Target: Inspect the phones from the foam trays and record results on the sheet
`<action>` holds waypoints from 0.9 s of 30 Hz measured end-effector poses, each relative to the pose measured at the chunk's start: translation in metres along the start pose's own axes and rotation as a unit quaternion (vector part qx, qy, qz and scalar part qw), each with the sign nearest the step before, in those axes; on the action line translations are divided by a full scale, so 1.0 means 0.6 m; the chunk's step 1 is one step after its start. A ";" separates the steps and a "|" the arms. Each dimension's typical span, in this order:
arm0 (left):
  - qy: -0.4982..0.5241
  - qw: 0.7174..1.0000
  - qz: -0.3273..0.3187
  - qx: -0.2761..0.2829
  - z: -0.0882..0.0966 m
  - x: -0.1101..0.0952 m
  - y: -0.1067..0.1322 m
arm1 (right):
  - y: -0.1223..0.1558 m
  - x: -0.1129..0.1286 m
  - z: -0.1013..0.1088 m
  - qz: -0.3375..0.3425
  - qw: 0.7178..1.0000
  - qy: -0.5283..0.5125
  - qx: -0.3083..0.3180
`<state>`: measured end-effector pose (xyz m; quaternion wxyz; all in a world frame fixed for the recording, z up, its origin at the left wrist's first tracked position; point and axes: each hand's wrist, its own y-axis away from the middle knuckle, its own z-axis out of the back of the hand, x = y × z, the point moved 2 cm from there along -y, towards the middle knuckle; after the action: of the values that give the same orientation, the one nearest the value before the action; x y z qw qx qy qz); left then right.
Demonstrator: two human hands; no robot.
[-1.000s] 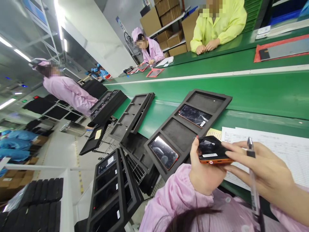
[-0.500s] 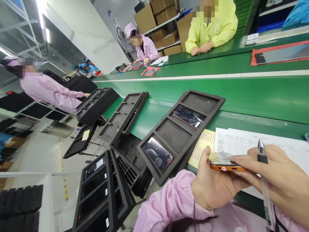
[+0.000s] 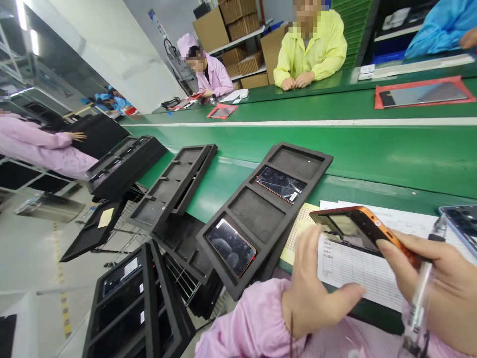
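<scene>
My right hand (image 3: 447, 278) grips an orange-edged smartphone (image 3: 367, 228) between thumb and fingers, tilted above the paper sheets. A clear pen (image 3: 419, 298) is also held in that hand, its tip pointing up. My left hand (image 3: 313, 293) is open beside the phone's lower left, thumb and fingers apart, apparently not touching it. Left of my hands lies a black foam tray (image 3: 257, 214). In its slots rest one smartphone (image 3: 231, 247) near me and another smartphone (image 3: 281, 184) farther up; two other slots show bare foam.
Printed sheets (image 3: 357, 271) and a yellow dotted sheet (image 3: 296, 233) lie under my hands. A blue-edged phone (image 3: 462, 223) is at the right edge. More foam trays (image 3: 167, 181) stand left, some on a wire cart. Across the green bench (image 3: 372, 149) sit co-workers.
My left hand has let go of the phone and opened. My right hand has lifted and tilted the phone, pen still in hand. The view has shifted to the right.
</scene>
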<state>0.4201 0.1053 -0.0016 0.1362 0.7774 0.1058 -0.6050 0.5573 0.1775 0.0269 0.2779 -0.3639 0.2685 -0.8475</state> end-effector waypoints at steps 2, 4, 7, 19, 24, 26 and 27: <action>-0.077 0.992 -0.095 -0.027 0.000 -0.010 -0.004 | 0.005 0.014 -0.002 0.038 0.999 -0.012 0.000; -0.069 0.991 -0.112 -0.012 -0.004 -0.007 -0.016 | 0.009 0.027 -0.007 0.095 0.993 -0.049 0.044; -0.027 0.995 -0.094 0.010 -0.003 0.005 -0.036 | 0.011 0.035 -0.010 0.166 0.972 -0.132 0.101; -0.110 0.971 -0.073 0.201 0.043 0.005 -0.064 | -0.010 0.004 -0.007 0.140 0.962 -0.193 0.133; -0.110 0.971 -0.067 0.203 0.048 0.002 -0.065 | -0.006 0.006 -0.012 0.130 0.957 -0.210 0.149; -0.093 0.973 -0.054 0.205 0.050 0.001 -0.066 | -0.004 0.006 -0.011 0.128 0.955 -0.216 0.158; -0.087 0.974 -0.046 0.206 0.050 0.002 -0.066 | -0.003 0.006 -0.010 0.124 0.955 -0.217 0.158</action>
<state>0.3799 0.1322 -0.0127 -0.0462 0.7275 0.0022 -0.6845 0.5501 0.1779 0.0264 0.4864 -0.4542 0.1070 -0.7387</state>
